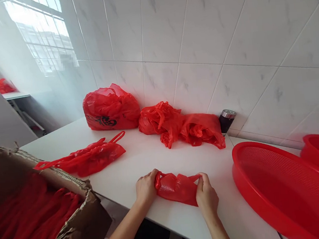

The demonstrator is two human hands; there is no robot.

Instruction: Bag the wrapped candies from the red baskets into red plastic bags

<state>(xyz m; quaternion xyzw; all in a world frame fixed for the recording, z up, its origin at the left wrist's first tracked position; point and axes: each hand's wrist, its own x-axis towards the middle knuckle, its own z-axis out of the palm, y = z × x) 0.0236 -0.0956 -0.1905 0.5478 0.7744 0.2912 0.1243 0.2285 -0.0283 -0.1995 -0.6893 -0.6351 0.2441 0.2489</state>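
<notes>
A small red plastic bag (177, 188) is stretched between my two hands, just above the front part of the white table (143, 156). My left hand (146, 187) is closed on its bunched left end. At the other end, my right hand (207, 195) pinches a twisted handle between thumb and fingers. Soft bulges show in the bag, but its contents are hidden. To the left, a flattened red bag (94, 157) with loop handles lies partly over the edge of a cardboard box (100, 218).
Long red strips or bags fill the box. Along the tiled wall stand a full red bag (112, 108) with black print, crumpled red bags (159, 119), and a dark flask (227, 120). Red plastic baskets (273, 183) occupy the right side.
</notes>
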